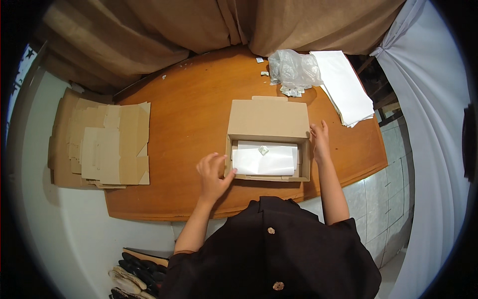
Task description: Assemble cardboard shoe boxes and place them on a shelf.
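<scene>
Both L hand (214,178) & R hand (321,142) are flanking the open cardboard box (269,117) on the wooden table (186,134), fingers spread; folded white paper (264,164) is lying inside, sachet (263,150) on top. Light, even side pressure is prob. working best vs. sachet sliding.

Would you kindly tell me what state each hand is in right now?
Left hand: open, at the left of the cardboard box.
Right hand: open, at its right.

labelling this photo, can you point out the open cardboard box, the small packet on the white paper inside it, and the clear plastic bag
Open cardboard box (269,118): head view, on its raised lid
Small packet (263,150): head view, mid-surface
Clear plastic bag (295,69): head view, crumpled middle
</scene>
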Motion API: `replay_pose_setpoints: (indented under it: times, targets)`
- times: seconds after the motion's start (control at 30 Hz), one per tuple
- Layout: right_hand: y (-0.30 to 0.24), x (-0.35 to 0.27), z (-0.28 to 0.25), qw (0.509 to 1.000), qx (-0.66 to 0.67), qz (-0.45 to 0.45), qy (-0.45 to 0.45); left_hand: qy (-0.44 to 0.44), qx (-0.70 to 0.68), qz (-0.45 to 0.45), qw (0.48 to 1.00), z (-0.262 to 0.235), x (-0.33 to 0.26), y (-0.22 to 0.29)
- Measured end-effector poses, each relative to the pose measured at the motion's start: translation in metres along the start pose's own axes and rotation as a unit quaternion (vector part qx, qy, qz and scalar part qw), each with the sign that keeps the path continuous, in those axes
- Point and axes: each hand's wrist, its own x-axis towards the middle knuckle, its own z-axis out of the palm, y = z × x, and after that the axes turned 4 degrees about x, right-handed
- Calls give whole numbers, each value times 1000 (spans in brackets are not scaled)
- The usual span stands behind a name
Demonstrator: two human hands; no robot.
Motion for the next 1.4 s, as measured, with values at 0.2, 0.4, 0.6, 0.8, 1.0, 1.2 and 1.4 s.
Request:
replay_pose_setpoints:
  times: [0.2,0.4,0.6,0.8,1.0,1.2,1.4]
  targets:
    - [-26,5,-1,993,114,31,-11,-9,-51,-35,998,14,-15,-8]
    - [1,30,-7,983,43,173,-33,-60,-346,-307,885,63,34,-47]
    - [-40,-9,8,993,100,51,-22,-177,-492,-309,795,71,89,-53]
    - [-48,-60,1,992,39,-99,-69,-51,-491,-248,834,44,90,-13]
    - [-15,-124,0,971,-99,-215,-48,48,-475,-104,873,40,33,19]
    - [25,-143,-9,962,-96,-252,-35,20,-338,-53,939,56,-15,-10]
    - [50,-146,-26,934,-284,-216,6,19,-218,19,976,69,-37,-30]
